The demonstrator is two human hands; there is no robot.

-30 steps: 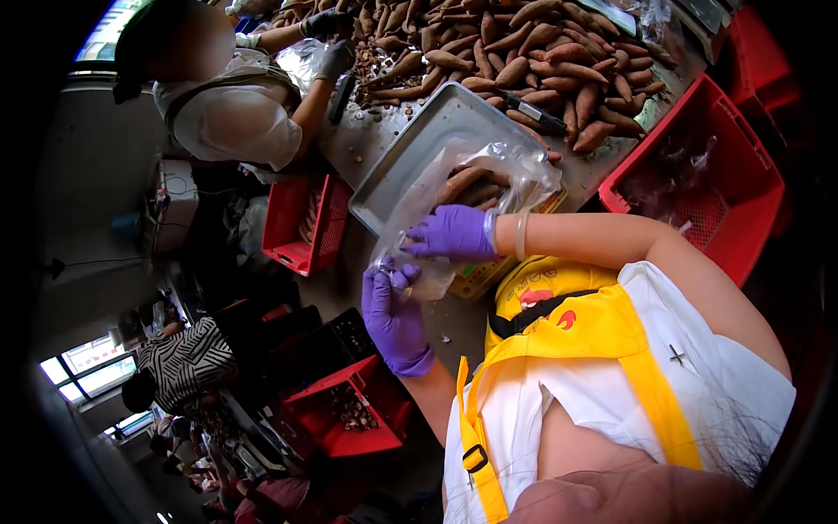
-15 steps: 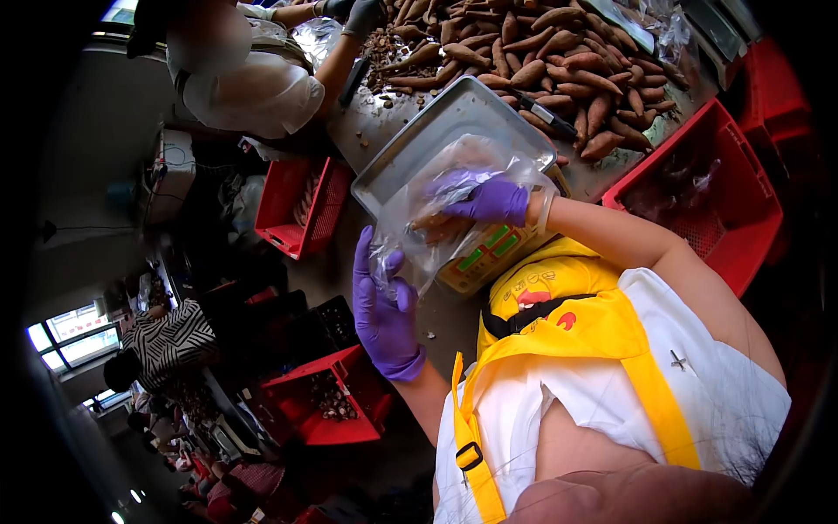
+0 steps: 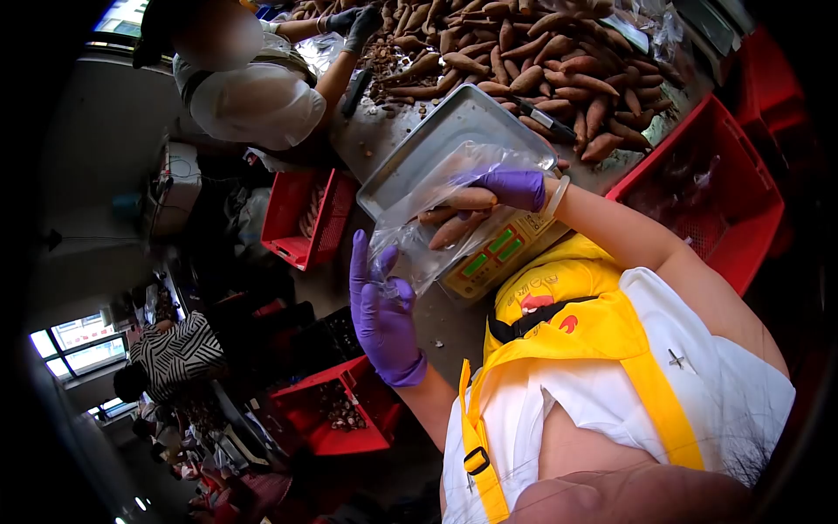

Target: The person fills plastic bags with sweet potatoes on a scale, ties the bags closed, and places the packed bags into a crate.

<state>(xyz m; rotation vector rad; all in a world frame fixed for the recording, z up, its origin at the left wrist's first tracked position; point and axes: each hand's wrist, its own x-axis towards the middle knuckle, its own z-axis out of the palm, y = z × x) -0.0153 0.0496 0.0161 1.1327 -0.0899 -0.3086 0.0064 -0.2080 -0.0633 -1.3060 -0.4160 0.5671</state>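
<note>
My left hand, in a purple glove, pinches the lower left edge of a clear plastic bag between thumb and fingers, with the index finger raised. Inside the bag's open side, my gloved right hand curls over a sweet potato; its fingertips are partly hidden by the film. Below that lies another sweet potato in the bag. The bag is above a weighing scale with lit green displays and a grey metal tray.
A large heap of sweet potatoes covers the table, with a black-handled tool on it. Red crates stand right, left and lower left. Across the table's left side works a person in grey gloves.
My right hand has shifted slightly right and up, and the sweet potatoes in the bag show more plainly. My left hand stays nearly in place on the bag's edge.
</note>
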